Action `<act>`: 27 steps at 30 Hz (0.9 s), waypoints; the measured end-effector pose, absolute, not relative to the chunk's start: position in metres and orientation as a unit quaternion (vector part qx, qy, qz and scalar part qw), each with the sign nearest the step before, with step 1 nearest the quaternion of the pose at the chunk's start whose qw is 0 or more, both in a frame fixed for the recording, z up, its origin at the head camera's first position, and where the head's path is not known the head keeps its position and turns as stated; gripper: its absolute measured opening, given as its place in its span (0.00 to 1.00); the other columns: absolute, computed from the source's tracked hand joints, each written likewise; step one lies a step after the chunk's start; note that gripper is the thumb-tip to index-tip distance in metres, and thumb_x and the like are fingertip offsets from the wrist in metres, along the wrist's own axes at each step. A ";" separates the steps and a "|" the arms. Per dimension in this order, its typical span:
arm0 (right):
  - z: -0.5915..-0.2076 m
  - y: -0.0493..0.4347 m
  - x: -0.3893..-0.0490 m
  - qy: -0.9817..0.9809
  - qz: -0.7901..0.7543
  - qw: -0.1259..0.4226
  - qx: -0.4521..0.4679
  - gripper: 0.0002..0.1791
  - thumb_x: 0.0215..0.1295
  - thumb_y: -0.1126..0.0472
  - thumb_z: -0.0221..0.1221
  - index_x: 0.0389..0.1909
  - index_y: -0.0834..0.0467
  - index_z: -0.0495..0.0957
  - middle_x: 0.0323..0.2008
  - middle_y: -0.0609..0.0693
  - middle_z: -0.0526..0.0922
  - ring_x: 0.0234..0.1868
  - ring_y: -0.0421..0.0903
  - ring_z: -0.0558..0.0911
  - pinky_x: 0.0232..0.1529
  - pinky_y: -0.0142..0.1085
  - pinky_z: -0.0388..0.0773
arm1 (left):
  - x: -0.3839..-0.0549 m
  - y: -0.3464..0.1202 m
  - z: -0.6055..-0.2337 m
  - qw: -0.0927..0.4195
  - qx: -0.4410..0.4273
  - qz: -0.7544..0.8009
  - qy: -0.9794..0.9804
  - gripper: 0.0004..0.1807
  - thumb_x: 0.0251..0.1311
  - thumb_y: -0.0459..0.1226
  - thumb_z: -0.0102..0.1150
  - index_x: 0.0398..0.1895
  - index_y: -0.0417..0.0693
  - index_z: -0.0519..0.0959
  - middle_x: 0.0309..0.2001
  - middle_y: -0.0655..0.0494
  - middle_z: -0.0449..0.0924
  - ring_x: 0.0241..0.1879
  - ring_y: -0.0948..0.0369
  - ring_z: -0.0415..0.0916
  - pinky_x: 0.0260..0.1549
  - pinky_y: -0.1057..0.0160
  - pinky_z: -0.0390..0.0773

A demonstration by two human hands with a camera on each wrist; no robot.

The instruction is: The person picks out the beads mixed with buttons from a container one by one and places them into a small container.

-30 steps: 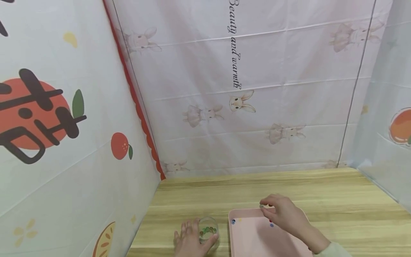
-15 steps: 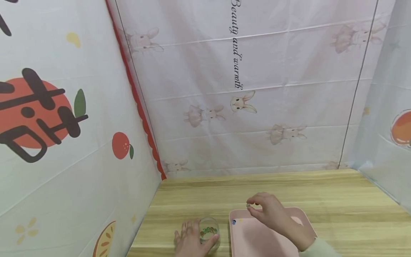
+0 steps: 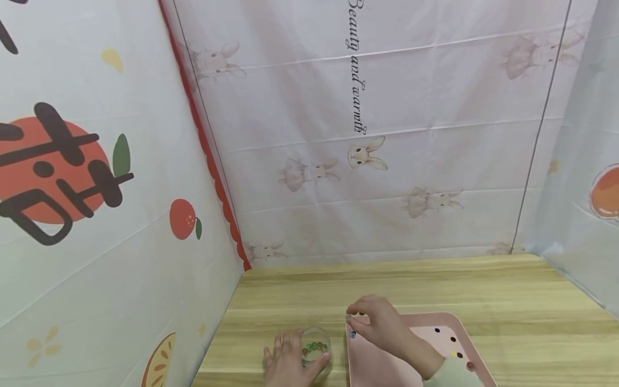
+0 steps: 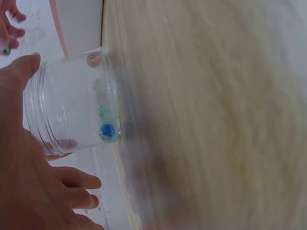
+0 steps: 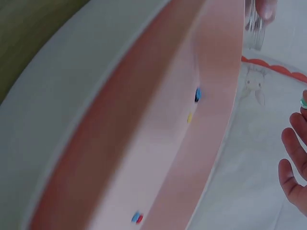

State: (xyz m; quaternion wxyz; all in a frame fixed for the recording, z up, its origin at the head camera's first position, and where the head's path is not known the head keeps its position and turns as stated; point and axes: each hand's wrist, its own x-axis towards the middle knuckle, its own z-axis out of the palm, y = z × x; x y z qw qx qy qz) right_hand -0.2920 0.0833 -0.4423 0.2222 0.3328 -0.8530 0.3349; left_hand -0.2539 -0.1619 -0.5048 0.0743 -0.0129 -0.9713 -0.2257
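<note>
A clear round jar stands on the table, with several green and brownish glass marbles at its bottom. In the left wrist view a blue marble shows there too. My left hand holds the jar near its rim, thumb on one side and a finger on the other. Over the far left corner of a pink tray, my right hand pinches a small marble between thumb and fingertip. That marble looks green and white in the right wrist view.
Small dark pieces, a yellow one and a reddish one lie in the tray's right side. A blue piece lies in its left corner. The wooden table meets printed cloth walls behind and at the sides.
My right hand has moved left across the tray toward the jar, carrying the marble; pieces on the tray's right side have come into view. The left hand and jar stay put.
</note>
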 end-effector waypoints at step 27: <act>-0.468 0.021 -0.288 -0.804 0.545 0.077 0.226 0.08 0.65 0.50 0.65 0.42 0.45 0.86 0.36 0.38 0.86 0.38 0.38 0.81 0.34 0.29 0.77 | -0.259 -0.169 -0.512 0.066 -0.006 -0.220 -0.973 0.57 0.46 0.80 0.48 0.67 0.47 0.69 0.68 0.28 0.64 0.70 0.32 0.58 0.61 0.21 0.49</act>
